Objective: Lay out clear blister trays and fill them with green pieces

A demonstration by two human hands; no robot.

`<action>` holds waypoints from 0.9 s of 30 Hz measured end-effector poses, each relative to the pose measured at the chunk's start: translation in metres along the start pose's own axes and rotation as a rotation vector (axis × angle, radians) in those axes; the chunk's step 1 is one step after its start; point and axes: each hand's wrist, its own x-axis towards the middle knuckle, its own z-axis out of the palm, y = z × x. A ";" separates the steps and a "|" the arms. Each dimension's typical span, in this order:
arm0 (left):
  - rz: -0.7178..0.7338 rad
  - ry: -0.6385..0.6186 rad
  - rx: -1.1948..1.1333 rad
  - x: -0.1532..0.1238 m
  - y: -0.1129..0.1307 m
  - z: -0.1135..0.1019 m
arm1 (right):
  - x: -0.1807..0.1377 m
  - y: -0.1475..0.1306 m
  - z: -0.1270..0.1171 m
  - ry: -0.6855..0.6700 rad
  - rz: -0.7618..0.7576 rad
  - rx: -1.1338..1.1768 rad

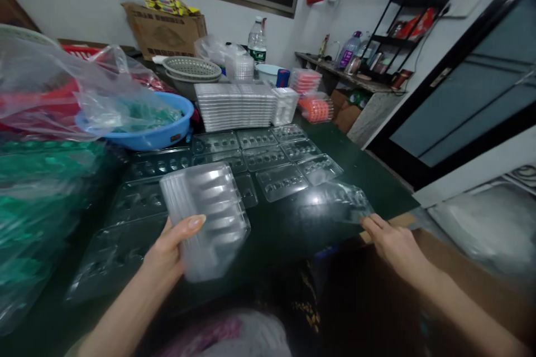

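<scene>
My left hand (173,242) grips a thick stack of clear plastic blister trays (209,217), tilted above the table, with the thumb over its near face. Far to the right, my right hand (387,234) pinches the corner of a single clear blister tray (335,199), blurred by motion, low over the dark green tabletop (268,245). Whether that tray touches the table I cannot tell. Between and beyond my hands, several clear trays (280,181) lie flat in rows. More flat trays (121,251) lie left of the stack, partly hidden by my left arm.
Tall stacks of clear trays (237,106) stand at the back, beside packs with orange pieces (314,109). A blue basin (154,131) and bags of green pieces (37,206) occupy the left. A cardboard box (460,273) stands below the table's right edge.
</scene>
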 end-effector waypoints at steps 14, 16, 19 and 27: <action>-0.087 -0.102 0.054 -0.013 -0.027 0.013 | 0.054 0.023 0.019 -0.065 0.073 -0.025; -0.090 -0.107 0.049 -0.016 -0.033 0.019 | 0.058 -0.020 -0.002 0.085 0.195 0.329; -0.067 -0.269 0.047 -0.021 -0.042 0.031 | 0.067 -0.104 -0.044 -0.069 0.189 1.120; -0.008 -0.690 0.031 -0.029 -0.039 0.029 | 0.089 -0.186 -0.080 -0.567 0.034 1.795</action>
